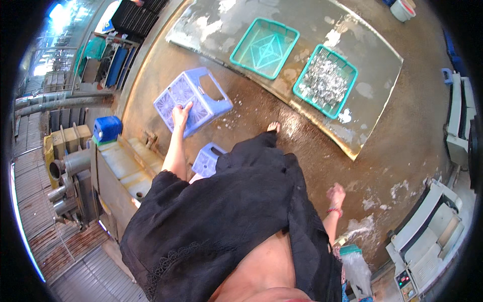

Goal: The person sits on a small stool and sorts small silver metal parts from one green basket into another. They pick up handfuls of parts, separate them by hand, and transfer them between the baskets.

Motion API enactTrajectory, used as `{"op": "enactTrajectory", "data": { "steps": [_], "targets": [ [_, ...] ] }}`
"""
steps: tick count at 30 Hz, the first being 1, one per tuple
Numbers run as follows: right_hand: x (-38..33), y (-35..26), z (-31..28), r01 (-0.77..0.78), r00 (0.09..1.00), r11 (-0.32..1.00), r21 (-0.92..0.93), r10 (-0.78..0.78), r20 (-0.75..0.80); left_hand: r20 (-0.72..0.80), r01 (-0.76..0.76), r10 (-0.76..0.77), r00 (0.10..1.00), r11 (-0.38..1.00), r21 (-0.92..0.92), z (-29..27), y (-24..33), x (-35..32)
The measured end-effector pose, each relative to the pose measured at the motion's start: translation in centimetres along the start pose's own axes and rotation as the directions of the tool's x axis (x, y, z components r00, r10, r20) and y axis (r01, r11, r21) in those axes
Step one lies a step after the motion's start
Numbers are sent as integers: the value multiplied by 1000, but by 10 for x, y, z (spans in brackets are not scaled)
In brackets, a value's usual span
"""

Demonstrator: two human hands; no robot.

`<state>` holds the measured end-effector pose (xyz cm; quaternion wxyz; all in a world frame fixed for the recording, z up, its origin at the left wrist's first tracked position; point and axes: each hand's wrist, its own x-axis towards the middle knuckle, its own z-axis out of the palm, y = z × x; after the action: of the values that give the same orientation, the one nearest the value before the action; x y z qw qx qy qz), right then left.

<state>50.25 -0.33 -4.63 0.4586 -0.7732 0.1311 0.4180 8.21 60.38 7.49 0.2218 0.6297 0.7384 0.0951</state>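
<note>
While left hand (181,116) rests on a purple stool (200,106), can't tell if gripping | right hand (336,194) kinda curled, tightness unclear | teal baskets (265,51) right of left hand

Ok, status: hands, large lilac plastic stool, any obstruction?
Left hand on large stool. Right hand apart, nothing visibly held. Smaller lilac plastic stool nearby, no obstruction evident.
</note>
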Motion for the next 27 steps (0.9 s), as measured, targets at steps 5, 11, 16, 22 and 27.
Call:
{"op": "enactTrajectory", "data": {
  "steps": [5,11,16,22,27],
  "targets": [
    [-11,48,2,-260,965,957,129,253,66,151,-167,120,981,920,355,23,67,32],
    [29,18,-7,-407,913,913,-10,407,30,395,-221,43,918,881,418,32,90,30],
    [129,-91,-2,47,998,994,103,-43,-35,399,-126,-64,915,893,433,63,53,12],
    [159,-252,32,200,977,980,-7,-199,71,515,-167,-238,823,766,621,93,41,-3],
    [222,-258,84,263,963,962,-76,-257,79,496,-265,-289,819,576,773,132,38,-29]
  ]
}}
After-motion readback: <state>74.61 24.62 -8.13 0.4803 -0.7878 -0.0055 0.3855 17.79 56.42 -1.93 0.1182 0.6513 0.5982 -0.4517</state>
